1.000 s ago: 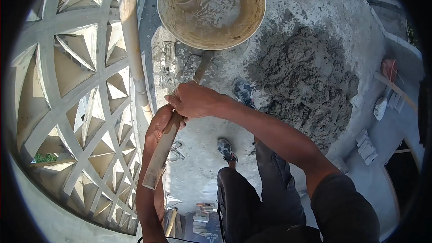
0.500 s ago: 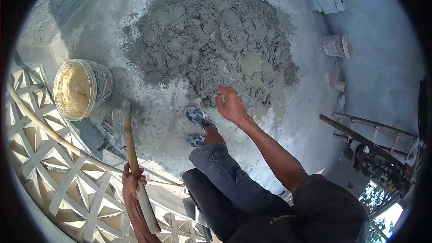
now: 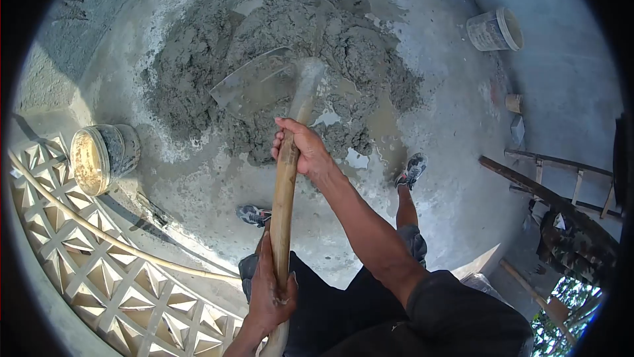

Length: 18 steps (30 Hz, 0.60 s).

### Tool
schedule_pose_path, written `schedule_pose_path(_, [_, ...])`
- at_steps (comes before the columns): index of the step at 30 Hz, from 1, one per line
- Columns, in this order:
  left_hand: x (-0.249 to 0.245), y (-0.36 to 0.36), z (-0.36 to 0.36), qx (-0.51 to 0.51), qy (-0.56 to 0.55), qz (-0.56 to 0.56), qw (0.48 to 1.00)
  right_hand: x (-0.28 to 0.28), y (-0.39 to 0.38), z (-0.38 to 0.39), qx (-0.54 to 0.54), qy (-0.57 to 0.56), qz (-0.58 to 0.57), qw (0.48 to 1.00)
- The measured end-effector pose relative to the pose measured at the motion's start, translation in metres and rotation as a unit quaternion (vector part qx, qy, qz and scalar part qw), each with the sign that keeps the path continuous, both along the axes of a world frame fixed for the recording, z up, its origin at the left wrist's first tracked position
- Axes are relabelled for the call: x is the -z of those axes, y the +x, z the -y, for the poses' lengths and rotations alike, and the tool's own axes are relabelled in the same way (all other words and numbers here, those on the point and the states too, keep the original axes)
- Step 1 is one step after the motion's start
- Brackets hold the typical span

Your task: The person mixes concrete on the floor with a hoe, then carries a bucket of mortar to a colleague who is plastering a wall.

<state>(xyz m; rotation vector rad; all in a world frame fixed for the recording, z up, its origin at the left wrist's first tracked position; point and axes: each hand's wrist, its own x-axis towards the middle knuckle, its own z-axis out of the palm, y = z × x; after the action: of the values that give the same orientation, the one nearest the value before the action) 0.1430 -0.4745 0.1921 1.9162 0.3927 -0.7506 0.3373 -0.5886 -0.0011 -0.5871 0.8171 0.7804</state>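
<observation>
- Hoe (image 3: pixel 264 86) is up over the near side of the mortar heap (image 3: pixel 330 27), blade (image 3: pixel 251 83) tilted and smeared grey, just above the mix; can't tell if its edge touches
- handle (image 3: pixel 285 185) runs from the blade back towards me; my right hand (image 3: pixel 300 145) is wrapped tight round it high up, my left hand (image 3: pixel 274 287) is closed round it low, near the butt end
- progress, my guess: the heap looks wet and all one grey, so sand and cement seem blended already; it's still lumpy, with water pooled (image 3: pixel 353 159) at the near edge, so more turning and pulling in of the wet patches looks left to do
- my shoes (image 3: pixel 254 215) stand apart on the slab (image 3: pixel 462 212), one just beside the heap's wet edge
- floor is bare concrete, dusted pale around the heap
- crusted bucket (image 3: pixel 99 155) left of the heap, beside the patterned block screen (image 3: pixel 132 278); a hose (image 3: pixel 99 231) lies along the screen
- second bucket (image 3: pixel 494 29) on its side far right, well apart; ladder (image 3: pixel 555 178) lying at the right edge
</observation>
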Motion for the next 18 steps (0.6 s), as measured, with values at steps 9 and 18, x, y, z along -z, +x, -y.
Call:
schedule_pose_path(9, [0.170,0.030,0.292,-0.068,0.016,-0.058,0.996,-0.015,0.186,0.286,-0.026,-0.386,0.245,0.889])
schedule_pose_path(18, [0.250,-0.054,0.347,-0.133,0.011,-0.202,0.970,0.229,0.093,0.308,-0.147,-0.369,0.077,0.914])
